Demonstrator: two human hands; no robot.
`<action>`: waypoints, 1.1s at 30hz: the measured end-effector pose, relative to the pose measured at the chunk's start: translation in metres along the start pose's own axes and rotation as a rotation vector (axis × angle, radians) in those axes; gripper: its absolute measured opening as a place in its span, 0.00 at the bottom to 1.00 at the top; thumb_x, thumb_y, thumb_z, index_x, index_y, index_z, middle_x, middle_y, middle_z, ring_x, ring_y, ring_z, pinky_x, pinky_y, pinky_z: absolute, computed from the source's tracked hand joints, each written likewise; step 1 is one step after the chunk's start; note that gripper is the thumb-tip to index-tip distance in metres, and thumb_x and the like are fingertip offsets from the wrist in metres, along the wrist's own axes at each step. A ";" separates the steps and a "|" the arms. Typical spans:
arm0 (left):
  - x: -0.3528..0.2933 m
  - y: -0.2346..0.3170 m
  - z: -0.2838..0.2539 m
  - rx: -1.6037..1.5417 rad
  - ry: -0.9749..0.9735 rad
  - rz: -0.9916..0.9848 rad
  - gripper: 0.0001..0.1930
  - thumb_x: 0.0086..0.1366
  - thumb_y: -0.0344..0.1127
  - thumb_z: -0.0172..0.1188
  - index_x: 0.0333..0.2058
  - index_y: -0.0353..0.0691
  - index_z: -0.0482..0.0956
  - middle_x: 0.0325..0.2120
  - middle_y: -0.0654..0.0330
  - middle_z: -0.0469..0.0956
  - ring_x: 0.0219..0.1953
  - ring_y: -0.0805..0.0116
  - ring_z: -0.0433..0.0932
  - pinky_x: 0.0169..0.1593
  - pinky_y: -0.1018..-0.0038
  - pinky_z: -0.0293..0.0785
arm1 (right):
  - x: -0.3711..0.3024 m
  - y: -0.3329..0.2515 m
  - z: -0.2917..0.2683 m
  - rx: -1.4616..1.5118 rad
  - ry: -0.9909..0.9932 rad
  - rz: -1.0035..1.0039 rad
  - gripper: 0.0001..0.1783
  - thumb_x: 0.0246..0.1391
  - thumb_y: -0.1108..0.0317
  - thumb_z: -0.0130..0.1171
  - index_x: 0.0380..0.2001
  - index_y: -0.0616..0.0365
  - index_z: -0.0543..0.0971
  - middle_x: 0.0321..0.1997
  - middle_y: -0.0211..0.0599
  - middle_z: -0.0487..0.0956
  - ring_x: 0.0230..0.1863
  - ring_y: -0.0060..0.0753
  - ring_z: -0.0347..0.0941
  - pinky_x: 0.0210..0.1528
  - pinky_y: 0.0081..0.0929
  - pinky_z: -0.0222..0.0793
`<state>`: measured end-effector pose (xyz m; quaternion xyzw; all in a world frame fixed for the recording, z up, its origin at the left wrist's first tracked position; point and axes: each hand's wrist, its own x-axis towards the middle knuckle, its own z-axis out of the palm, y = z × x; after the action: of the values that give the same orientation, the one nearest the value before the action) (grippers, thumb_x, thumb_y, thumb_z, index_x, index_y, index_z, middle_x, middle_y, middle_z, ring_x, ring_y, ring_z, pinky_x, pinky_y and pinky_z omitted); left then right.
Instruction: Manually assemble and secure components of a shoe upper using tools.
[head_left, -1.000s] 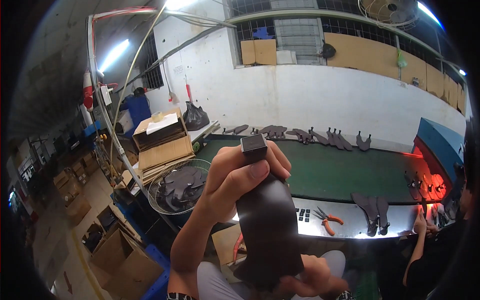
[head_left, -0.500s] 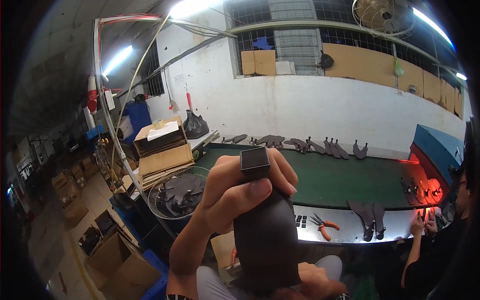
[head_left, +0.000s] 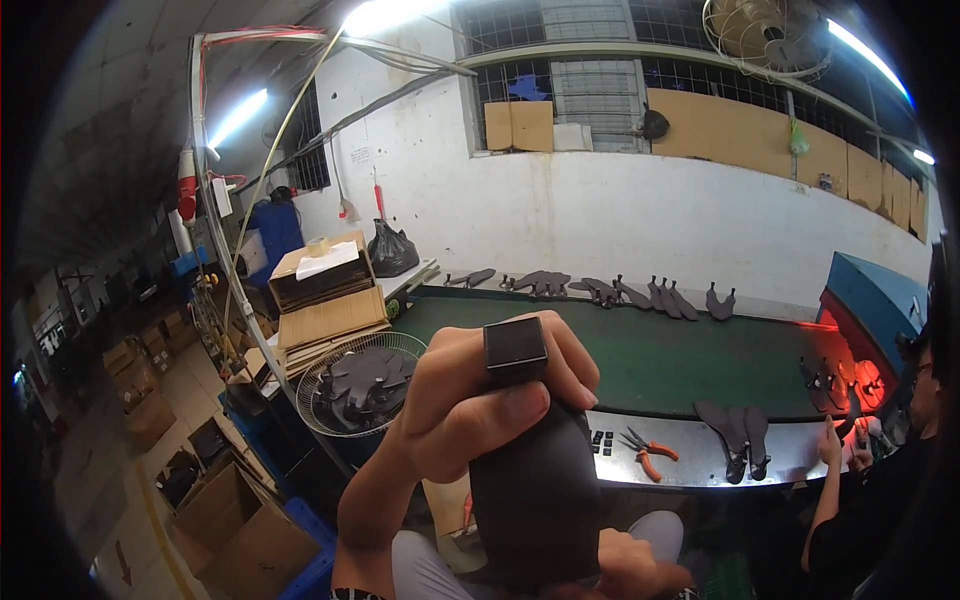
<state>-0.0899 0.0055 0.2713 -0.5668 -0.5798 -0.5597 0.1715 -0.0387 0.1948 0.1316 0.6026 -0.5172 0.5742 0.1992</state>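
My left hand (head_left: 470,400) is raised at the middle, its fingers curled and its thumb pressed over the top of a dark, smooth, sole-shaped piece (head_left: 535,490). A black square block (head_left: 515,345) sits on top of the curled fingers; how it is attached is hidden. The piece hangs down toward my lap. At its lower end my right hand (head_left: 635,565) is closed against the edge, some fingers hidden behind it. Beyond the hands, orange-handled pliers (head_left: 652,455) lie on the metal ledge (head_left: 630,420), beside several small black squares (head_left: 602,442).
A green conveyor belt (head_left: 640,360) carries dark sole-shaped pieces along its far edge. A pair of them (head_left: 735,435) lies on the ledge. At left stand a wire basket (head_left: 325,425) of pieces and cardboard boxes (head_left: 330,315). A co-worker's hand (head_left: 832,440) is near the red-lit machine (head_left: 850,320).
My left hand and the top of the piece have dipped slightly, and the square block's top face shows more. The co-worker's hand has lifted a dark piece a little.
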 end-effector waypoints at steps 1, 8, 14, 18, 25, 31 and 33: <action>0.000 0.000 -0.001 0.004 -0.002 0.000 0.17 0.61 0.39 0.51 0.31 0.27 0.78 0.29 0.46 0.77 0.28 0.63 0.76 0.32 0.72 0.70 | 0.000 0.000 0.000 0.007 -0.002 0.014 0.17 0.52 0.81 0.57 0.45 0.75 0.72 0.38 0.57 0.79 0.39 0.52 0.79 0.46 0.41 0.73; -0.002 0.003 0.002 -0.009 0.010 -0.014 0.16 0.61 0.38 0.51 0.31 0.27 0.78 0.30 0.47 0.77 0.28 0.63 0.76 0.32 0.73 0.70 | 0.001 -0.004 0.000 0.060 -0.018 0.059 0.14 0.51 0.81 0.57 0.42 0.74 0.74 0.36 0.56 0.79 0.34 0.51 0.79 0.42 0.40 0.74; -0.007 0.007 0.006 -0.004 -0.017 -0.048 0.14 0.61 0.35 0.51 0.32 0.27 0.77 0.31 0.47 0.77 0.30 0.61 0.77 0.34 0.72 0.71 | 0.006 -0.005 0.001 0.041 -0.003 0.008 0.11 0.51 0.78 0.58 0.38 0.72 0.74 0.31 0.52 0.79 0.29 0.50 0.78 0.32 0.35 0.74; -0.034 -0.007 0.014 0.002 0.039 -0.168 0.13 0.62 0.34 0.50 0.32 0.27 0.77 0.32 0.46 0.77 0.33 0.59 0.78 0.38 0.70 0.71 | -0.002 -0.004 -0.003 0.088 -0.110 0.045 0.10 0.51 0.76 0.60 0.36 0.69 0.75 0.27 0.49 0.78 0.26 0.50 0.76 0.27 0.34 0.71; -0.102 -0.054 0.027 -0.165 0.160 -0.441 0.16 0.66 0.37 0.45 0.33 0.28 0.76 0.33 0.48 0.76 0.36 0.61 0.76 0.41 0.71 0.70 | -0.017 0.015 0.006 0.200 -0.148 0.230 0.14 0.50 0.72 0.64 0.36 0.68 0.73 0.24 0.47 0.76 0.22 0.51 0.74 0.24 0.35 0.68; -0.119 -0.063 0.063 -0.463 0.271 -0.659 0.19 0.68 0.39 0.42 0.35 0.27 0.75 0.36 0.50 0.75 0.37 0.66 0.74 0.44 0.73 0.69 | -0.020 0.009 -0.003 0.292 -0.140 0.167 0.16 0.49 0.70 0.65 0.34 0.71 0.73 0.25 0.44 0.76 0.22 0.46 0.74 0.23 0.34 0.67; -0.122 -0.060 0.067 -0.500 0.270 -0.698 0.18 0.68 0.39 0.41 0.36 0.27 0.74 0.37 0.49 0.75 0.38 0.66 0.74 0.44 0.73 0.68 | -0.024 0.014 -0.001 0.335 -0.142 0.188 0.16 0.48 0.69 0.65 0.33 0.71 0.73 0.25 0.44 0.76 0.22 0.45 0.74 0.23 0.34 0.66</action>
<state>-0.0752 0.0214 0.1215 -0.2831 -0.5558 -0.7757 -0.0959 -0.0463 0.1998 0.1049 0.6154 -0.4813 0.6243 0.0045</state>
